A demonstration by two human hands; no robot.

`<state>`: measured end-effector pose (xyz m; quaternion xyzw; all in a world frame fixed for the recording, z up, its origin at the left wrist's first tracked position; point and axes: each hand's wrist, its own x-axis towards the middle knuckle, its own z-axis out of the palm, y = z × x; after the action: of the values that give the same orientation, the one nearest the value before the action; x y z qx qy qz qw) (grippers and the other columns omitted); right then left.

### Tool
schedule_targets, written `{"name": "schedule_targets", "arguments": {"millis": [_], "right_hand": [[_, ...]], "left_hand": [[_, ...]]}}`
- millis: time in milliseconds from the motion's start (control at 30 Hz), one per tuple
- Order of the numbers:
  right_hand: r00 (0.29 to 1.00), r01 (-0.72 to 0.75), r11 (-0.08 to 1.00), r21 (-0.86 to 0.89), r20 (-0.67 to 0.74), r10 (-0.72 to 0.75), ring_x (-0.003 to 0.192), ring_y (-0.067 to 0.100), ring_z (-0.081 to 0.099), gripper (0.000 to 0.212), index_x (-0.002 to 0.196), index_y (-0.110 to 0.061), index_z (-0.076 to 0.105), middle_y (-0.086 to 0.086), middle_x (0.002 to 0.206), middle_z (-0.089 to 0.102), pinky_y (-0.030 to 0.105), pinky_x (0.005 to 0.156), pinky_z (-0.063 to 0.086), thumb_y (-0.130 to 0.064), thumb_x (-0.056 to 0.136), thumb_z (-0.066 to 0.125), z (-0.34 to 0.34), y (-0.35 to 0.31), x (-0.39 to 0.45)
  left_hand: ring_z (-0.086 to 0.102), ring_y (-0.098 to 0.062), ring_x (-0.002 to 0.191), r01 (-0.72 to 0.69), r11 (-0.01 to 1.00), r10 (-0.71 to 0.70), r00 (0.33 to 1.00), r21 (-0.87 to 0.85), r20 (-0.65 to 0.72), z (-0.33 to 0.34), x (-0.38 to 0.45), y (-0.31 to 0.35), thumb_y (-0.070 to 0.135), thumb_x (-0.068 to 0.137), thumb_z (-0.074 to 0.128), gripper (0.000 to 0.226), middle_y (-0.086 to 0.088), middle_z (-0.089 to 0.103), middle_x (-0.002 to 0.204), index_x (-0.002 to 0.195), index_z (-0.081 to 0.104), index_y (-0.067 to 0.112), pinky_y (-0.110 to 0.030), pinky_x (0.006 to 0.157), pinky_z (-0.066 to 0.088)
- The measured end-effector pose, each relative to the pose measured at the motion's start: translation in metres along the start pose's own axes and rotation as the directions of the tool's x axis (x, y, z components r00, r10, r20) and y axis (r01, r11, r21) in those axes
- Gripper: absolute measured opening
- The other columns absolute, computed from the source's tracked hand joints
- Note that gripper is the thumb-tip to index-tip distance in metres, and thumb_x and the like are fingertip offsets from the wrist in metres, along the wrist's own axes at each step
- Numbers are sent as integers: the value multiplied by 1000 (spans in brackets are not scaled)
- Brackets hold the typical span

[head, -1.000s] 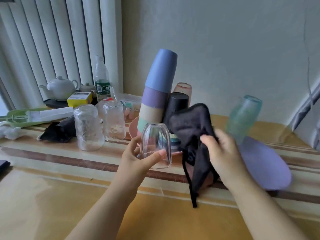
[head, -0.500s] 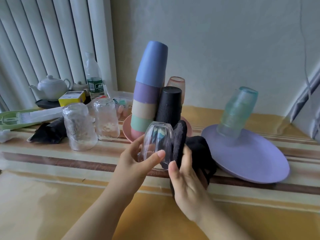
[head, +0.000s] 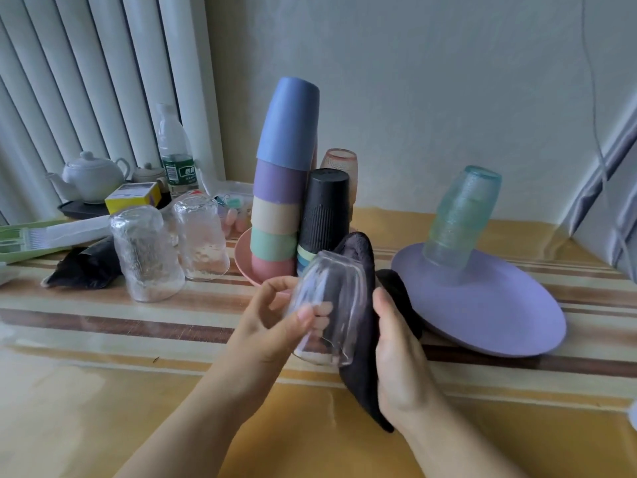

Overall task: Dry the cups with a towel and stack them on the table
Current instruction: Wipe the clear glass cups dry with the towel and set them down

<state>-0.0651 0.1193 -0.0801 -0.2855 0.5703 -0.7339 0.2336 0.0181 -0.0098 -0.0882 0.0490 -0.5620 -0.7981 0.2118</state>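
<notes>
Head: smooth clear glass [head: 327, 310] against dark towel [head: 362, 339].

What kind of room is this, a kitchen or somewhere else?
Probably a home, at a table by a window rather than a proper kitchen. Vertical blinds hang behind a white teapot and a water bottle, and upturned plastic cups are stacked on a pink plate.
</notes>
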Motion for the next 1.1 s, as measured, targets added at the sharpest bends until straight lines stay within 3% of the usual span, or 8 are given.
{"name": "schedule_targets", "arguments": {"millis": [67, 200, 367, 533, 700, 800, 900, 1100], "right_hand": [[995, 102, 985, -141, 4, -103, 134, 10, 42, 55, 136, -29, 49, -7, 140, 51, 44, 114, 28, -53, 87, 41, 3, 6, -4], [968, 247, 936, -249, 13, -252, 135, -5, 33, 53, 133, -40, 44, -25, 142, 43, 28, 116, 25, -53, 81, 45, 5, 3, -6], [882, 459, 761, -458, 134, -452, 144, 4, 18, 52, 146, -28, 29, -15, 154, 24, 19, 115, 19, -37, 96, 41, 10, 12, -1], [855, 486, 663, -570, 151, -497, 143, 10, 21, 43, 138, -52, 32, -4, 154, 20, 29, 116, 23, -55, 95, 34, 15, 15, -5], [859, 491, 696, -525, 160, -485, 144, 6, 17, 42, 137, -39, 43, 1, 155, 20, 22, 115, 19, -46, 99, 30, 9, 9, -3], [873, 483, 759, -437, 170, -457, 143, 5, 22, 42, 138, -31, 42, -7, 152, 31, 24, 116, 20, -42, 99, 30, 6, -1, -1], [921, 388, 874, -292, 91, -378, 137, -3, 31, 35, 133, -38, 43, -24, 143, 41, 20, 113, 25, -38, 100, 30, 5, -9, -1], [977, 194, 970, -146, -59, -204, 126, -5, 45, 36, 118, -51, 56, -27, 130, 55, 31, 111, 32, -53, 89, 36, 4, -4, -1]], "left_hand": [[65, -28, 90, 6, 996, -8, 1000, -84, -17, -4, 2, 0, 48, 47, 93, 87, -16, 69, 103, 115, 56, 9, -44, 88, 53], [61, -25, 109, 17, 997, -22, 997, -77, -71, -4, 3, 3, 53, 64, 82, 72, -6, 66, 116, 117, 65, 9, -44, 100, 49], [59, -10, 121, -108, 932, 178, 968, 346, -178, 4, -4, 5, 48, 97, 43, 41, 7, 68, 122, 128, 61, 27, -44, 107, 42], [55, -1, 123, -134, 915, 157, 987, 382, -30, 10, -9, 6, 52, 90, 53, 48, 16, 63, 128, 134, 51, 33, -36, 105, 45], [61, -15, 117, -97, 938, 68, 993, 332, 97, 9, -9, 5, 38, 90, 54, 43, 5, 66, 125, 132, 54, 28, -31, 92, 53], [63, -33, 108, -48, 955, 29, 997, 293, 70, 7, -8, -1, 49, 82, 60, 52, -15, 67, 115, 127, 60, 22, -27, 83, 54], [65, -32, 103, -4, 967, -3, 1000, 253, 28, 4, -6, -5, 55, 72, 63, 60, -14, 69, 108, 119, 64, 18, -25, 81, 52], [62, -30, 102, -4, 988, 5, 1000, 157, -6, 3, -7, -6, 55, 70, 72, 64, -17, 67, 110, 122, 64, 19, -47, 93, 51]]}}
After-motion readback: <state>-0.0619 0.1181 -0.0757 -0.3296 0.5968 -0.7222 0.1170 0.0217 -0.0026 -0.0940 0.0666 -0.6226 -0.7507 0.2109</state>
